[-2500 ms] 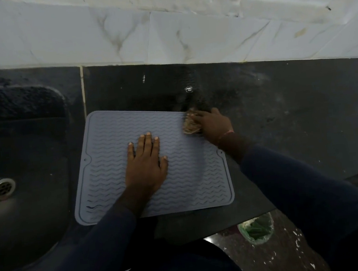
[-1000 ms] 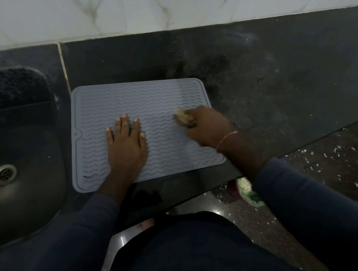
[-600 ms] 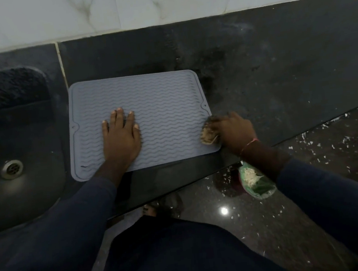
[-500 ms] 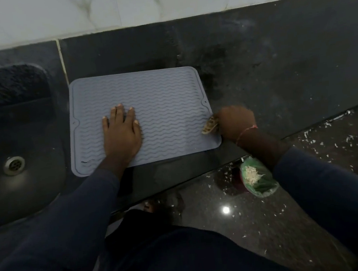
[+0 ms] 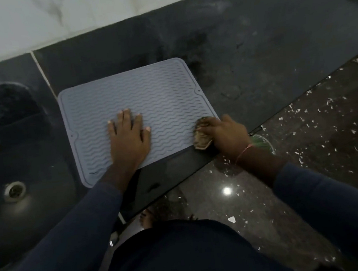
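Note:
A grey silicone mat [image 5: 158,93] with wavy ridges lies flat on the dark stone counter [image 5: 264,57]. My left hand [image 5: 128,138] presses flat on the mat's middle, fingers straight and together. My right hand [image 5: 226,133] grips a tan scrubbing pad [image 5: 201,136] at the mat's near right corner, right at the counter's front edge.
A dark sink [image 5: 11,155] with a metal drain [image 5: 15,190] sits left of the mat. White marble wall [image 5: 74,16] runs behind the counter. Below the counter edge is a speckled floor [image 5: 305,145] and a green bowl [image 5: 262,142] partly hidden by my right wrist.
My right hand has dragged the scrubbing pad from the mat's far right edge across it and down to the near right corner. My left hand stayed pressed on the mat.

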The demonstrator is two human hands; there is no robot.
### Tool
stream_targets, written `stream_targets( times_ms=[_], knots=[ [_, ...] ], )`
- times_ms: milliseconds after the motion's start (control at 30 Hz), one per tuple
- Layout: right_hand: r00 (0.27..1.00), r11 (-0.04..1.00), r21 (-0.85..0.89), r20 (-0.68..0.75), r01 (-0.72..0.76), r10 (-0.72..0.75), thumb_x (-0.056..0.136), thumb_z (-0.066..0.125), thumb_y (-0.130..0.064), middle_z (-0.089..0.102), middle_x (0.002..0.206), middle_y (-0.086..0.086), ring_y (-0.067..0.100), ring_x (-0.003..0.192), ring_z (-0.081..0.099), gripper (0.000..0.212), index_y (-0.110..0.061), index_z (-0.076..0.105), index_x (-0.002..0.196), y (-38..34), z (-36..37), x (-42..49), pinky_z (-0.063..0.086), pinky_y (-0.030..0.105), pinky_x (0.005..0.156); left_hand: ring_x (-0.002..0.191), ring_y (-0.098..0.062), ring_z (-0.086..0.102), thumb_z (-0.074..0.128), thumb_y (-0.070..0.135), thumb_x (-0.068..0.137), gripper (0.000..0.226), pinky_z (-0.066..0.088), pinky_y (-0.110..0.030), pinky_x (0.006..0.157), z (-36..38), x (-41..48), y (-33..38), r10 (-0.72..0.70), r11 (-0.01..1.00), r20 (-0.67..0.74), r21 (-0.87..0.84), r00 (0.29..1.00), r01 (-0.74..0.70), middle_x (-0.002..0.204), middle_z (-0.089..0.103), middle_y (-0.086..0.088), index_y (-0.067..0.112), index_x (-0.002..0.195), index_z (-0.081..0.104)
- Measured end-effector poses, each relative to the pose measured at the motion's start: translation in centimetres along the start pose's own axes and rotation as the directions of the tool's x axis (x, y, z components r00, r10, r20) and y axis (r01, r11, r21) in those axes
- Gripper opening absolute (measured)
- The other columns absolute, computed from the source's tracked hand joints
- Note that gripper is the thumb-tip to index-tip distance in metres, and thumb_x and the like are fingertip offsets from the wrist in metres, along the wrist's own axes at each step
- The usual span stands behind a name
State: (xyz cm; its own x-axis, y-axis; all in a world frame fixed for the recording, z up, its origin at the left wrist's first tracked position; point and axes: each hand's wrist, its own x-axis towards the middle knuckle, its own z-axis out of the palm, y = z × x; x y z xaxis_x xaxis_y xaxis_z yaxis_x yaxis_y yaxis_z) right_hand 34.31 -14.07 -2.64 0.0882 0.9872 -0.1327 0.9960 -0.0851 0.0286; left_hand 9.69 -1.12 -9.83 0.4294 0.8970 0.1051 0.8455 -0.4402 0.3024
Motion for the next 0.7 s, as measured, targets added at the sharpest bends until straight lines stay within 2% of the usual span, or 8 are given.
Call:
stream_targets(
  times_ms=[100,167,300,367,433,500,600,700],
  knots=[
    [0.959,0.960,-0.038,0.040,-0.278,0.280,0.090,0.052,-0.018,0.061,0.125,-0.002,0.027,0.108,0.053,0.030,-0.026,0.065,0.116,1.6,-1.2,0.5,0.054,0.038,0.076,0.142,-0.034,0.029,0.034,0.048,0.097,0.061,0.012,-0.055,0.116,0.2,-1.2,0.0,0.084,0.996,0.025,0.000,0.996,-0.084,0.152,0.035,-0.018,0.010,0.144,0.043],
    [0.923,0.923,0.023,0.033,-0.384,0.383,0.087,0.051,-0.015,0.064,0.116,0.003,0.028,0.108,0.056,0.030,-0.022,0.066,0.112,0.7,-2.1,0.7,0.054,0.041,0.080,0.143,-0.034,0.026,0.035,0.047,0.097,0.060,0.012,-0.054,0.117,0.2,-1.2,-0.1,0.086,0.996,0.025,0.003,0.996,-0.086,0.153,0.033,-0.018,0.011,0.145,0.041],
    [0.990,0.960,0.260,-0.061,-0.109,0.129,0.088,0.050,-0.020,0.055,0.135,-0.002,0.028,0.112,0.055,0.034,-0.025,0.064,0.119,-8.8,-2.0,1.0,0.053,0.042,0.085,0.143,-0.034,0.025,0.036,0.044,0.097,0.058,0.012,-0.055,0.116,0.2,-0.9,-0.1,0.098,0.995,0.029,0.014,0.995,-0.099,0.153,0.033,-0.019,0.011,0.145,0.040],
    [0.999,0.969,0.249,-0.041,-0.007,0.017,0.086,0.044,-0.024,0.060,0.128,0.000,0.029,0.099,0.059,0.035,-0.026,0.069,0.111,-13.1,-0.9,0.6,0.053,0.034,0.070,0.143,-0.035,0.026,0.032,0.043,0.098,0.058,0.013,-0.056,0.116,0.3,-0.9,-0.2,0.111,0.994,0.033,0.019,0.993,-0.111,0.153,0.032,-0.019,0.011,0.145,0.039],
    [0.997,0.969,0.249,-0.074,-0.003,0.022,0.079,0.033,-0.029,0.067,0.117,-0.002,0.028,0.087,0.061,0.046,-0.029,0.073,0.100,-12.6,-0.1,-0.2,0.049,0.027,0.057,0.143,-0.034,0.026,0.033,0.042,0.098,0.057,0.013,-0.055,0.116,0.3,-0.9,-0.3,0.107,0.994,0.026,0.021,0.994,-0.107,0.153,0.032,-0.019,0.011,0.145,0.039],
    [0.996,0.984,0.178,-0.084,-0.020,0.035,0.079,0.029,-0.030,0.065,0.123,-0.003,0.030,0.093,0.059,0.051,-0.030,0.072,0.105,-8.5,0.0,-0.2,0.049,0.032,0.060,0.144,-0.033,0.024,0.034,0.042,0.099,0.056,0.011,-0.053,0.116,0.2,-0.9,-0.3,0.103,0.994,0.021,0.018,0.994,-0.103,0.154,0.031,-0.017,0.012,0.146,0.038],
    [0.982,0.979,0.087,-0.001,-0.187,0.188,0.087,0.049,-0.020,0.057,0.134,-0.007,0.029,0.106,0.052,0.035,-0.031,0.067,0.115,-1.6,-0.3,0.4,0.051,0.038,0.068,0.144,-0.032,0.025,0.035,0.041,0.098,0.056,0.012,-0.053,0.116,0.2,-1.0,-0.2,0.097,0.995,0.014,0.012,0.995,-0.097,0.154,0.031,-0.017,0.012,0.145,0.040],
    [0.951,0.951,-0.012,0.042,-0.308,0.308,0.086,0.052,-0.016,0.064,0.120,-0.003,0.028,0.105,0.054,0.033,-0.028,0.068,0.113,0.9,-1.5,1.8,0.054,0.038,0.072,0.143,-0.032,0.028,0.039,0.039,0.096,0.054,0.013,-0.054,0.116,0.3,-0.9,-0.1,0.075,0.997,-0.005,0.006,0.997,-0.075,0.153,0.034,-0.017,0.012,0.143,0.044]
  ],
)
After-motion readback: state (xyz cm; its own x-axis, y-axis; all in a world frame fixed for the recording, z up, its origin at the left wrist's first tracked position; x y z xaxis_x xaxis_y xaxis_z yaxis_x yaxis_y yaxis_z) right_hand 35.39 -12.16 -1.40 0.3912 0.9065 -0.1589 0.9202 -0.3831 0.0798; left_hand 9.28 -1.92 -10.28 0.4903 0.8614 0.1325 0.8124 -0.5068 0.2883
